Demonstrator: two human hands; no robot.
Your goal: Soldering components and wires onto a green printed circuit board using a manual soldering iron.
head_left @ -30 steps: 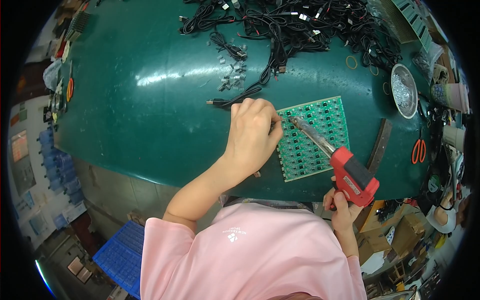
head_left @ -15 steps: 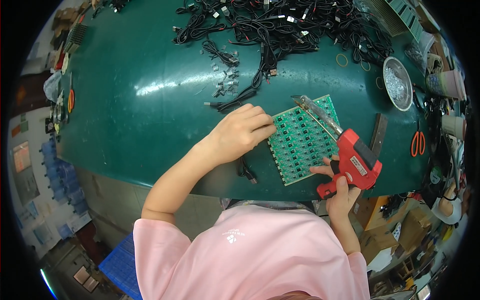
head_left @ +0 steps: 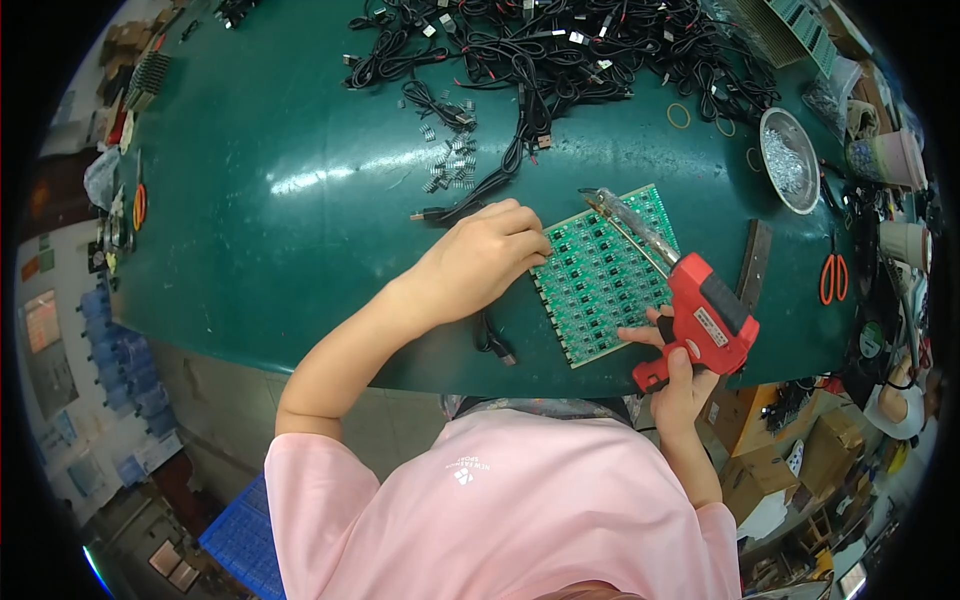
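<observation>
A green circuit board panel (head_left: 590,290), covered with rows of small black components, lies on the table in front of me. My left hand (head_left: 488,255) is at its upper left corner, fingers bent and pressed together; whatever they pinch is hidden. In my right hand (head_left: 685,380) is a red soldering gun (head_left: 706,318), gripped by its handle at the panel's right side. Its long metal barrel slants up and left across the panel, the tip over the top edge. One or two fingers of that hand reach onto the panel's lower right part.
Black cables (head_left: 560,50) are heaped at the back. Small metal parts (head_left: 452,165) lie beyond my left hand, and a short cable (head_left: 494,342) sits below it. To the right are a metal bowl (head_left: 808,190), a dark bar (head_left: 755,265) and orange-handled scissors (head_left: 833,278).
The whole view has shifted slightly. Both hands keep nearly the same pose, left at the panel's corner, right around the soldering gun; the panel looks very slightly turned.
</observation>
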